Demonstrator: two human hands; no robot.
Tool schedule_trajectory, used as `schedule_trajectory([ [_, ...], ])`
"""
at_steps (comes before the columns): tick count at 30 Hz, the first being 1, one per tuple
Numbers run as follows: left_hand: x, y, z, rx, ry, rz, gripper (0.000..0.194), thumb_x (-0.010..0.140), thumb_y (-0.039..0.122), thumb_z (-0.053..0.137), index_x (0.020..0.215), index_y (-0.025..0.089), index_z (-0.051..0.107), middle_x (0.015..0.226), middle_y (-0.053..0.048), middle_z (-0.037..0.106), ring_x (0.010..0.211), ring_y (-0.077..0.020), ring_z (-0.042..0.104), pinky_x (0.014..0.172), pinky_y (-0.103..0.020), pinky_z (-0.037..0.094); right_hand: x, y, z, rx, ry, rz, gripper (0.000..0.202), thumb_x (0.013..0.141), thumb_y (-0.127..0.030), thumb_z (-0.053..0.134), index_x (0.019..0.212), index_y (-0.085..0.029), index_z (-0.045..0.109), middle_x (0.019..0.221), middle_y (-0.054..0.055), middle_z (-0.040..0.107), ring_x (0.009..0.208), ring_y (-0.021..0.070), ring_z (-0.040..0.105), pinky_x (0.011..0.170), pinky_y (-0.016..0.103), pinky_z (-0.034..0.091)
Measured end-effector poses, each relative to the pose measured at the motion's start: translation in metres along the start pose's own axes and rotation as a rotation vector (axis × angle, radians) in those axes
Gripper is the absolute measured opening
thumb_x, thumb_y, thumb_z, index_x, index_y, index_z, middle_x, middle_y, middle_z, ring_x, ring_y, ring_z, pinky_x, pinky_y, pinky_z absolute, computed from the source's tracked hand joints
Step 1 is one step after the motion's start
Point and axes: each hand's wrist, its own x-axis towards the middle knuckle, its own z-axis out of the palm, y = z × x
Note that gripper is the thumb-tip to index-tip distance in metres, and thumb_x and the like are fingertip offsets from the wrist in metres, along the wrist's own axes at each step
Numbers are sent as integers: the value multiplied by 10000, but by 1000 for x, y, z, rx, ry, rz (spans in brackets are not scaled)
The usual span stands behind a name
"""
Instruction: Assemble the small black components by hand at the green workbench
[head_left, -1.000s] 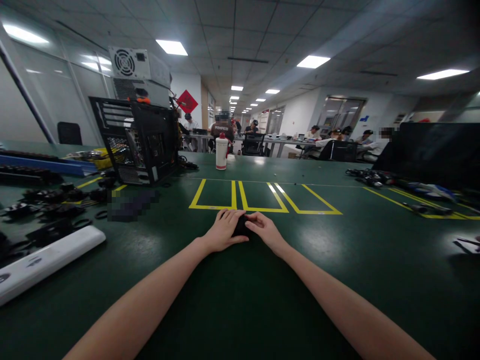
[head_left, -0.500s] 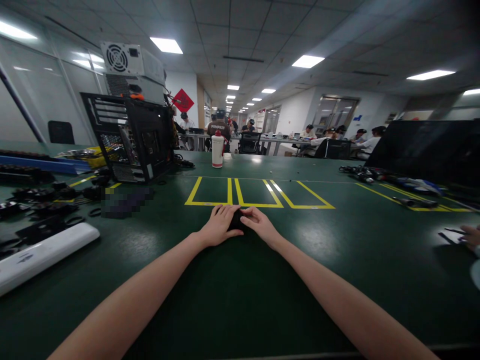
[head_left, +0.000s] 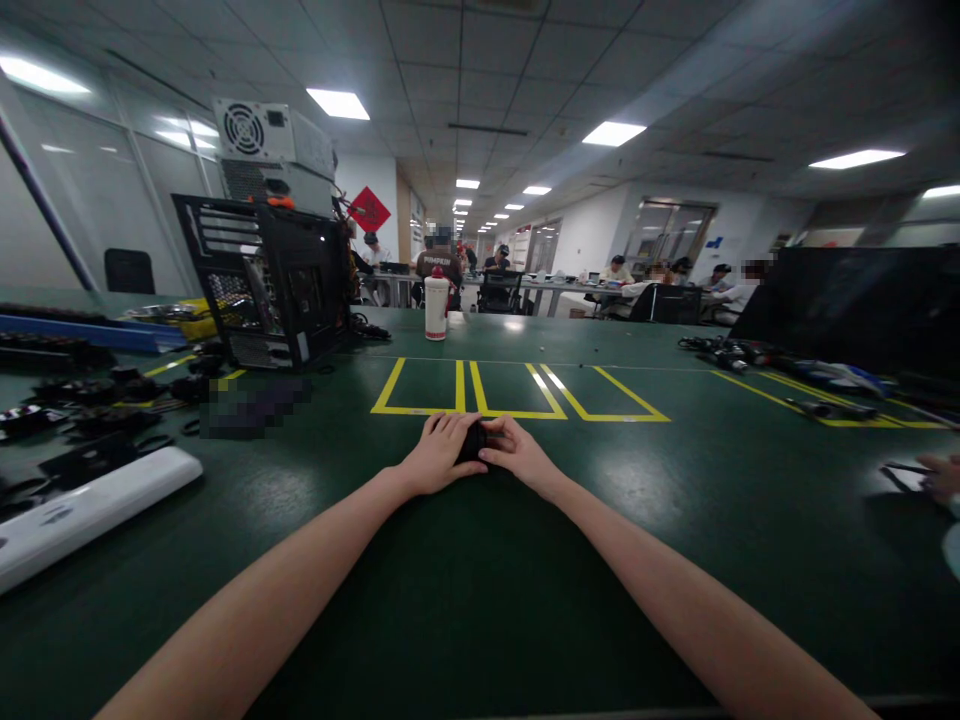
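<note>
A small black rounded object [head_left: 472, 442] sits between my hands on the green table [head_left: 480, 580]; its exact kind is not clear. My left hand [head_left: 442, 452] is wrapped over its left side, fingers on top and thumb near the front. On the right, my right hand [head_left: 517, 452] pinches its edge with thumb and fingers. Both hands rest just in front of the yellow tape outlines [head_left: 517, 413]. Much of the black object is covered by my fingers.
An open computer case [head_left: 281, 285] with power supplies [head_left: 274, 135] stacked on it stands left. A white bottle [head_left: 436, 308] stands behind the tape. Dark parts and a long white device [head_left: 97, 515] lie left. Cables [head_left: 724, 350] and another person's hand [head_left: 941, 478] are at right.
My right fingers have shifted slightly around the black object's edge, and more of its side shows. The left hand keeps its hold. The whole view has tilted up a little.
</note>
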Motion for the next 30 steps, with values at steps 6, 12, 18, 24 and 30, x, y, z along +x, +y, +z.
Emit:
schedule_trajectory([
  [6, 1, 2, -4, -20, -5, 10, 625, 763, 496, 468, 1253, 210, 205, 1215, -88, 399, 1135, -233, 349, 984, -438, 179, 2, -1, 3, -68, 119, -10, 234, 679, -313, 587, 876, -200, 530, 910, 11, 566, 893, 140, 543, 868, 330, 404],
  [12, 0, 3, -6, -19, -8, 32, 611, 773, 475, 462, 1256, 208, 201, 1216, -88, 398, 1126, -237, 354, 972, -435, 194, 2, -2, 0, -53, 30, 59, 300, 675, -264, 600, 954, -197, 510, 1005, 35, 544, 931, 158, 542, 874, 349, 401],
  [18, 0, 2, -4, -7, -9, 34, 580, 775, 446, 473, 1240, 202, 225, 1219, -92, 393, 1120, -244, 354, 962, -433, 203, -2, -1, -1, -11, -25, 3, 351, 612, -197, 651, 923, -220, 489, 988, 5, 529, 911, 154, 545, 829, 330, 429],
  [24, 0, 0, -2, -5, 11, 35, 599, 741, 455, 520, 1213, 200, 252, 1200, -88, 408, 1112, -246, 359, 953, -422, 210, 2, 0, 3, -27, 80, -5, 222, 667, -260, 607, 860, -195, 518, 912, 6, 558, 878, 132, 550, 874, 328, 396],
  [30, -1, -1, -2, -6, 6, 40, 622, 741, 456, 521, 1232, 207, 232, 1196, -84, 409, 1099, -246, 367, 943, -417, 216, 4, 3, 3, -59, 97, 62, 295, 666, -268, 611, 936, -188, 525, 973, 40, 568, 921, 159, 550, 885, 353, 391],
])
